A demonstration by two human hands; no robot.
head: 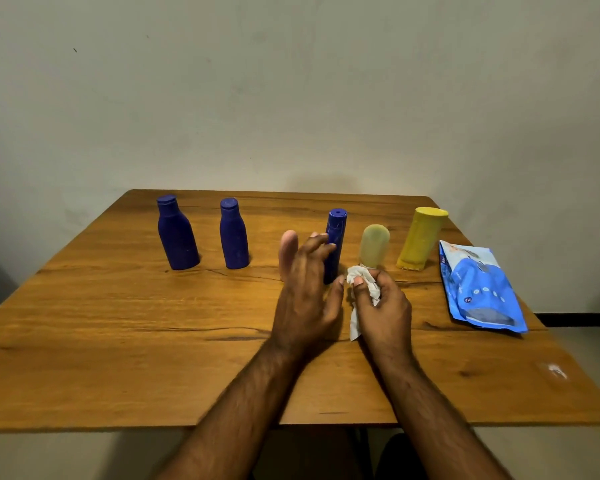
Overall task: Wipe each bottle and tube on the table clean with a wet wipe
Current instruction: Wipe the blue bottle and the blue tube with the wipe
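Near edge first: both forearms come in from 6 o'clock over the brown wooden table (118, 341).

Right hand (383, 306) grips a crumpled white wet wipe (362, 289), fingers curled round it, tail of the wipe hanging toward 6 o'clock. It sits at the foot of the pale translucent yellow-green tube (374, 245); wipe looks to touch the tube's base, can't confirm.

Left hand (307, 289) is released, fingers spread, holding nothing. Fingertips lie against or just in front of the slim dark-blue plastic tube (336, 237) at its 12 o'clock; contact unclear. A pink tube (288, 251) stands behind the hand at its 11 o'clock, mostly hidden.

Blue plastic wet-wipe pack (482, 289) lies flat at 3 o'clock, near the table's right edge.

Far row, all upright: two dark-blue plastic bottles with caps, (177, 233) at 10 o'clock and (234, 235) beside it; opaque yellow plastic tube (421, 239) at 2 o'clock.

Progress, my read: mid-task, hands switching between middle items. No visible dirt or sheen anywhere, so can't tell which are done. Assume the blue bottles and the yellow tube are untouched at present.
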